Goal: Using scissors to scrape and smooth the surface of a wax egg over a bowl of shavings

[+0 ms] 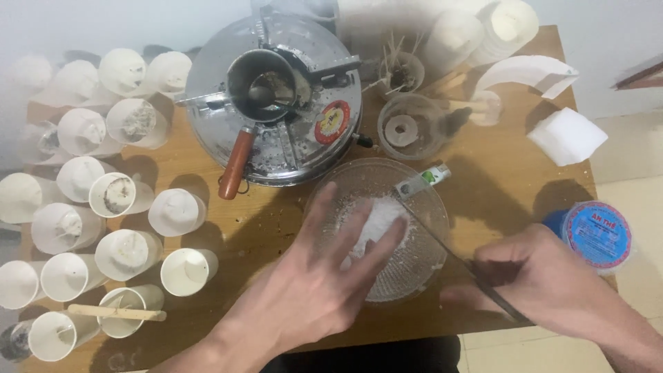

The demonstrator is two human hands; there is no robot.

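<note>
While my left hand [311, 283] lay spread over the white lump [373, 228] in the bowl [421, 276] at lower centre, my right hand [545, 280] gripped the knife [442, 238]; most cups [124, 252] at left looked filled.

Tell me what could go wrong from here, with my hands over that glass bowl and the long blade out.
1. The left hand presses the white lump in the glass bowl close to the long thin blade held by the right hand; a slip could nick fingers.
2. The bowl sits near the table front edge; pushing may slide it off.
3. The paper cups crowd the left forearm; a sweep could topple them.
</note>
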